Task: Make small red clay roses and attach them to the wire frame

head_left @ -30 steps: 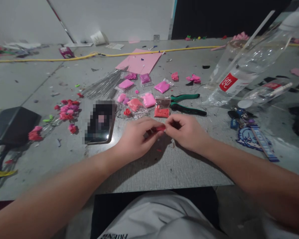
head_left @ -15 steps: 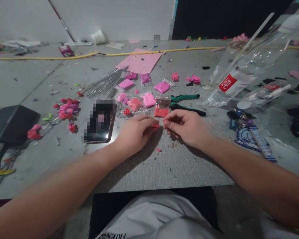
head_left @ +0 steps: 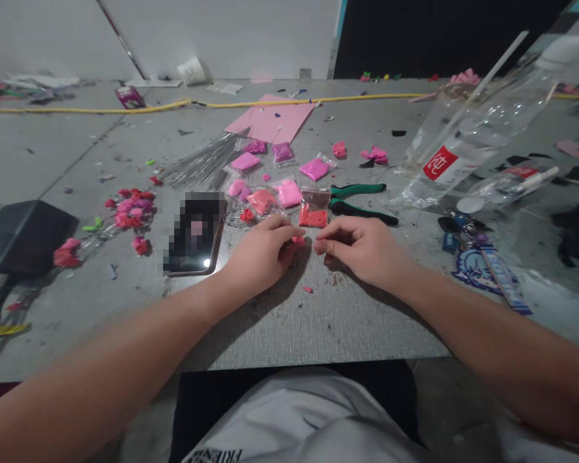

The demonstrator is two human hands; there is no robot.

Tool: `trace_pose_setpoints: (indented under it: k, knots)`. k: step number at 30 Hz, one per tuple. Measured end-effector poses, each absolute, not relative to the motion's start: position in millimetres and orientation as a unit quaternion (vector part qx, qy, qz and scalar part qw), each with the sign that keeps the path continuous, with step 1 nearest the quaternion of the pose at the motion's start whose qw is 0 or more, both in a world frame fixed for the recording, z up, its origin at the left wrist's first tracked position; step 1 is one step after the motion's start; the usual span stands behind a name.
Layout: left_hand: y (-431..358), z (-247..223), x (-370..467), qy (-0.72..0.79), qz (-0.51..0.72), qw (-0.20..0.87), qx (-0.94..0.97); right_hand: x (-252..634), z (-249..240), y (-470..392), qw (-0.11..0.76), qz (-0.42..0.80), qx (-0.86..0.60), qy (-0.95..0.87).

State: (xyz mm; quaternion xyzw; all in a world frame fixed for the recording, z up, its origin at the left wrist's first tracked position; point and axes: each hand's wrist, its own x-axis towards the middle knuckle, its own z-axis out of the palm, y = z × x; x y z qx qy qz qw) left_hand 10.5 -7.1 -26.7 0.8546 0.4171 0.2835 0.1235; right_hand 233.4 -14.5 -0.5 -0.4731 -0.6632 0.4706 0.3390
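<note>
My left hand (head_left: 269, 252) is closed in a pinch, with a piece of reddish-pink clay (head_left: 298, 241) showing at its fingertips. A short gap away, my right hand (head_left: 354, 247) has thumb and forefinger pressed together; whatever is between them is too small to make out. A small sliver of the same clay (head_left: 307, 289) lies on the table below the hands. Just beyond them sits a clear bag of red clay (head_left: 313, 215), beside green-handled pliers (head_left: 361, 204). More bags hold orange clay (head_left: 263, 201) and pink clay (head_left: 288, 192).
A phone (head_left: 196, 235) lies left of my left hand. Wire stems (head_left: 200, 161) fan out behind it, and red and pink clay flowers (head_left: 132, 209) are at the left. Plastic bottles (head_left: 468, 148) and keychains (head_left: 482, 263) are on the right. A yellow cable (head_left: 270, 103) crosses the back.
The clay at my left fingertips is turned and shows less of its length. My right thumb and forefinger have shifted slightly down. Other things on the table stay in place.
</note>
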Motion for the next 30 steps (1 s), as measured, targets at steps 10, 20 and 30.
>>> trace_pose_setpoints:
  k: [10,20,30]
  knots:
    - [-15,-10,14,0.447,0.300,0.215,0.815,234,-2,-12,0.412,0.376,-0.445,-0.700]
    - [-19,-5,12,0.477,0.266,0.209,0.811,233,4,-16,0.428,0.315,-0.444,-0.721]
    - [-24,-7,24,0.439,0.402,0.549,0.587,232,1,-19,0.404,0.267,-0.390,-0.784]
